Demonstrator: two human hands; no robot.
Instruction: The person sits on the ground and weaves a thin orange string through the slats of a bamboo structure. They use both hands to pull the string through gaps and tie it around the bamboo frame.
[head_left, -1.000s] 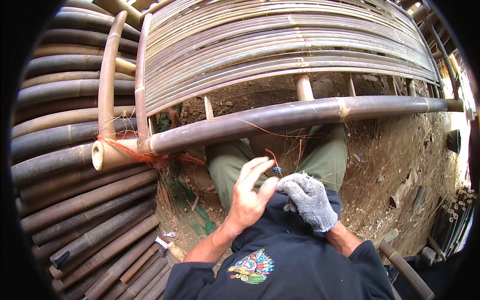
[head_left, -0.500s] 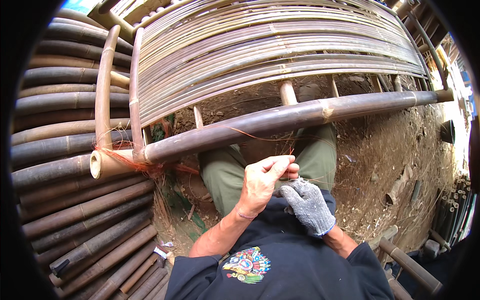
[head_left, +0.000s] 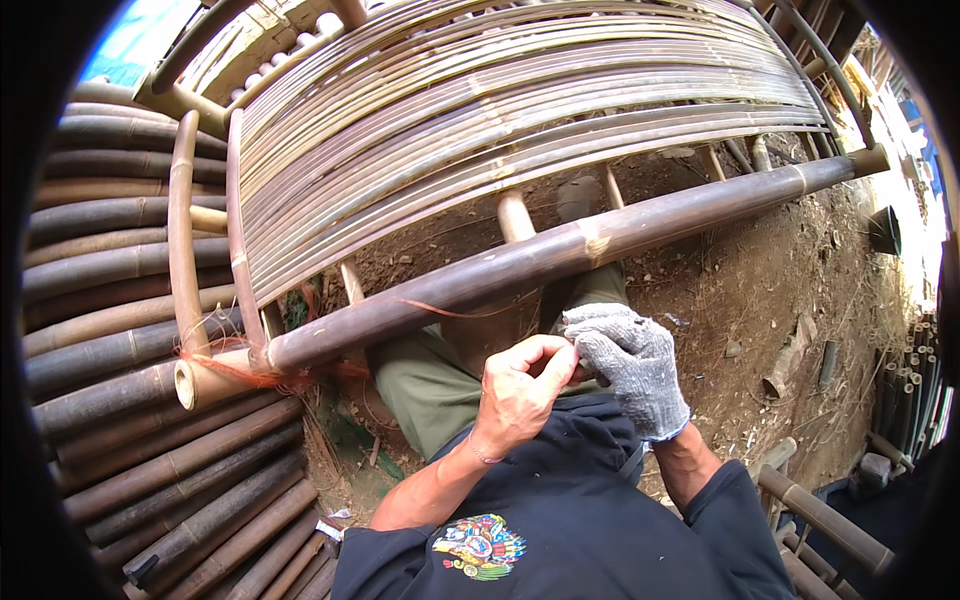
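My bare left hand (head_left: 524, 388) is closed in a pinch, its thumb and forefinger tips pressed together. Against those fingertips rest the curled fingers of my right hand (head_left: 632, 372), which wears a grey knitted glove. Both are held over my lap, just this side of a thick dark bamboo pole (head_left: 460, 270). The thin red strand that showed in my left fingers a moment ago is hard to see where the hands meet. A loose orange strand (head_left: 435, 306) curves over the pole, and a tangle of orange strands (head_left: 265, 378) wraps the joint at its left end.
Beyond the pole stretches a bamboo frame with a slatted surface (head_left: 470, 130). Stacked bamboo poles (head_left: 130, 260) fill the left side. Bare soil with scraps (head_left: 740, 300) lies to the right, with a bamboo piece (head_left: 825, 510) at lower right and a bundle of thin poles (head_left: 912, 385) behind.
Both hands have come together fingertip to fingertip, the gloved right hand rising beside the left. The red strand that stood up from the left fingers no longer shows. The view has shifted slightly.
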